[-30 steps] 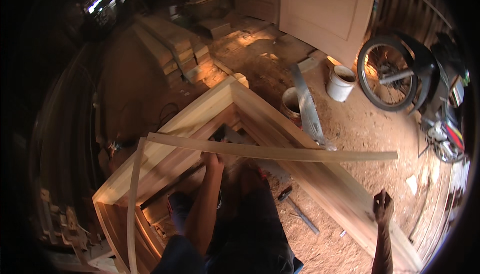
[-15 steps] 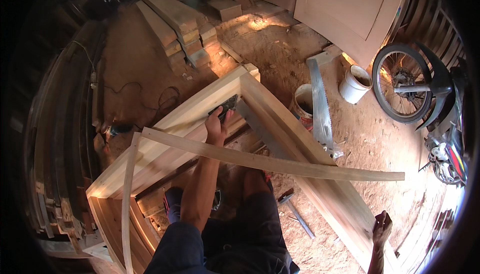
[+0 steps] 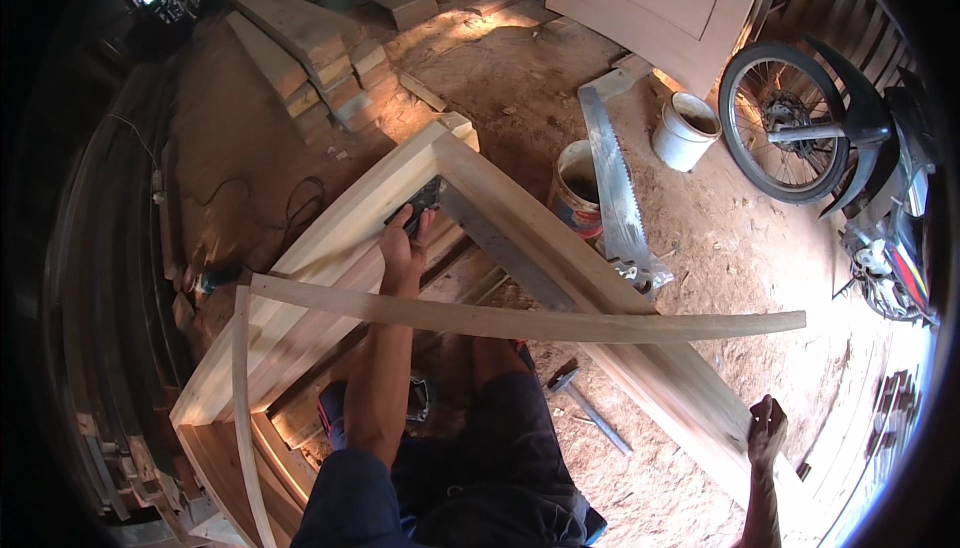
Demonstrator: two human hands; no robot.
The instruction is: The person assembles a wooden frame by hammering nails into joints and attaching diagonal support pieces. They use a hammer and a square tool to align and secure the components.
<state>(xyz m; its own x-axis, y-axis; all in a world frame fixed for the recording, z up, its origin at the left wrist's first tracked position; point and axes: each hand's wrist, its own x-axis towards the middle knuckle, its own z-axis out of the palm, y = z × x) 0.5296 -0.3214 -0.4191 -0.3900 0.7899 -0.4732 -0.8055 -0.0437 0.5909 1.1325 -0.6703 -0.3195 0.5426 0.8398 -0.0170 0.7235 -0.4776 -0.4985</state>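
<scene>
A wooden frame (image 3: 590, 248) of thick pale boards meets in a corner in front of me. Into that corner is set a try square, its metal blade (image 3: 510, 256) lying along the inner side of the right board. My left hand (image 3: 403, 248) is closed around the square's dark stock, against the left board. Out by the lower right end of the frame, my right hand (image 3: 767, 428) has its fingers curled together beside the board's outer edge; whatever they hold, if anything, cannot be made out. A long thin batten (image 3: 520, 323) crosses over the frame and my left forearm.
A hammer (image 3: 590, 410) lies on the dirt floor inside the frame. To the right, a handsaw (image 3: 612, 183) leans by a bucket (image 3: 577, 188), near a white bucket (image 3: 686, 133) and a motorbike wheel (image 3: 783, 123). Stacked planks (image 3: 300, 48) sit at far left.
The whole view has shifted, so the background sits further left and higher. Both hands keep their places on and beside the frame, and the square stays in the corner.
</scene>
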